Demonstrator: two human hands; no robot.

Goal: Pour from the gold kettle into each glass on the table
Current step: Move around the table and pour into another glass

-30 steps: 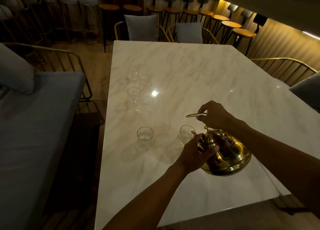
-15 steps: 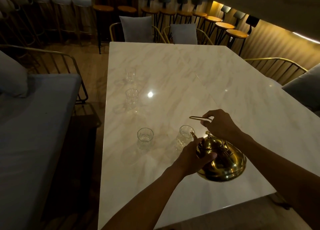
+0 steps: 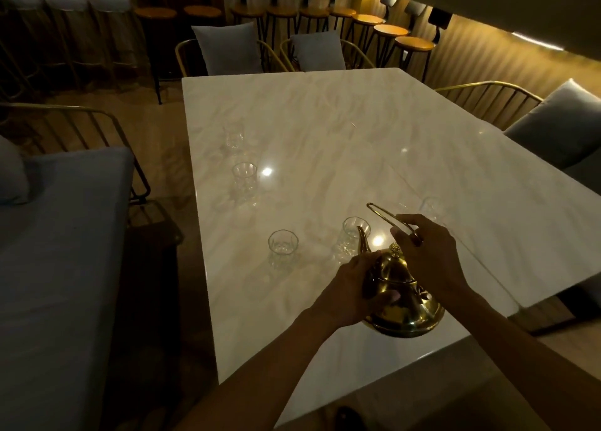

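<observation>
The right hand (image 3: 426,255) has its fingers curled and pinched round the thin gold wire handle (image 3: 388,217), which loops up and away to the far left of the knuckles; the left hand (image 3: 356,289) is pressed flat against the near-left side of the polished gold metal kettle (image 3: 401,300), its fingers held close together and the thumb laid across the belly. The kettle is tilted, its curved spout (image 3: 362,240) pointing far-left and its tip at the rim of the nearest clear faceted glass (image 3: 353,238); whether anything runs from the spout I cannot tell; the small knobbed lid (image 3: 395,250) sits on top.

A second clear faceted glass (image 3: 283,247) stands to the left of that one, apart from it; a third clear glass (image 3: 244,178) stands farther off on the left side, beside a bright spot of reflected light; a fourth, fainter glass (image 3: 233,134) stands beyond it; a fifth glass (image 3: 431,208) shows dimly just beyond the right hand. All stand on the pale marble-patterned table (image 3: 341,121); grey cushioned chairs (image 3: 227,50) with gold frames sit at its far end.
</observation>
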